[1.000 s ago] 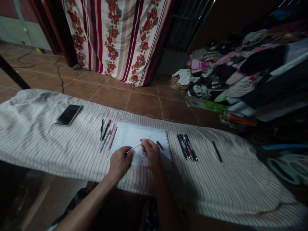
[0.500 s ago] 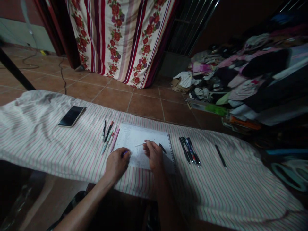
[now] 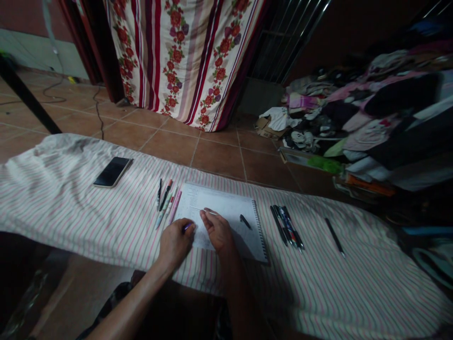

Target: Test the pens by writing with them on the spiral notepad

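A spiral notebook (image 3: 233,210) lies open on the striped cloth (image 3: 71,208). My left hand (image 3: 174,244) is closed at the notebook's near left corner, pinching a small purple-blue pen piece (image 3: 187,226), likely a cap. Right beside it, my right hand (image 3: 216,231) rests on the page, fingers closed on a thin white pen (image 3: 202,210) that points left over the paper. A short black pen (image 3: 245,221) lies on the page to the right of my right hand.
Several coloured pens (image 3: 166,202) lie left of the notebook, several dark pens (image 3: 287,225) to its right, and one black pen (image 3: 334,236) farther right. A phone (image 3: 113,172) lies at the far left. Beyond are a tiled floor, a flowered curtain (image 3: 184,56) and a clothes pile (image 3: 354,108).
The white pen came away from the purple piece, which stays in my left hand. My right hand has swung the pen over to point left. The view shifted slightly.
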Demonstrator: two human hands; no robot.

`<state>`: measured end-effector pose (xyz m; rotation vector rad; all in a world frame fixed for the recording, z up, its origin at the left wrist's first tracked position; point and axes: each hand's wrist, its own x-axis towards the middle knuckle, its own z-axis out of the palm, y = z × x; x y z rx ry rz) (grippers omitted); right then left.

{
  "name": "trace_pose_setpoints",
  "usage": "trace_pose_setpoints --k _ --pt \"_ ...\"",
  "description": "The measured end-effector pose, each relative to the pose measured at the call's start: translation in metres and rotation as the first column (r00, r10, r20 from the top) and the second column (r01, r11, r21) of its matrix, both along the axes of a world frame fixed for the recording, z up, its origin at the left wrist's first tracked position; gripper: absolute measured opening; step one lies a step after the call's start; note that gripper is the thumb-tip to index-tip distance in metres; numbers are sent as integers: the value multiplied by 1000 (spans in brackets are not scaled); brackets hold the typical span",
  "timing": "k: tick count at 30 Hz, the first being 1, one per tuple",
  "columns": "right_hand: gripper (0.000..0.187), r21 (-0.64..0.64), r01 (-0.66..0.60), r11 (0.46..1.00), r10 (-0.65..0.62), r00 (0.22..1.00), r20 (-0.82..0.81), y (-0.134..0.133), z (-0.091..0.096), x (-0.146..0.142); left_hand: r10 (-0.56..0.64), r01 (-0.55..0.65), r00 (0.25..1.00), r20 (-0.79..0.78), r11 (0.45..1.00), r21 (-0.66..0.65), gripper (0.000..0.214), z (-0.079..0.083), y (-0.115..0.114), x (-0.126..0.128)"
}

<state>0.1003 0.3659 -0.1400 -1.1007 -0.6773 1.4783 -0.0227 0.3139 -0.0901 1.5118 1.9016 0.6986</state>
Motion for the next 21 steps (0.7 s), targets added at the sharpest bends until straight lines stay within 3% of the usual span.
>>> trace_pose_setpoints --k 6,21 --pt "14 6 -18 1000 19 999 -45 2 1 -7 -5 5 1000 7 1000 18 25 1 -1 -1" --pt "45 -44 35 998 -41 990 -138 2 8 -9 -10 10 1000 28 1000 2 24 0 -2 0"
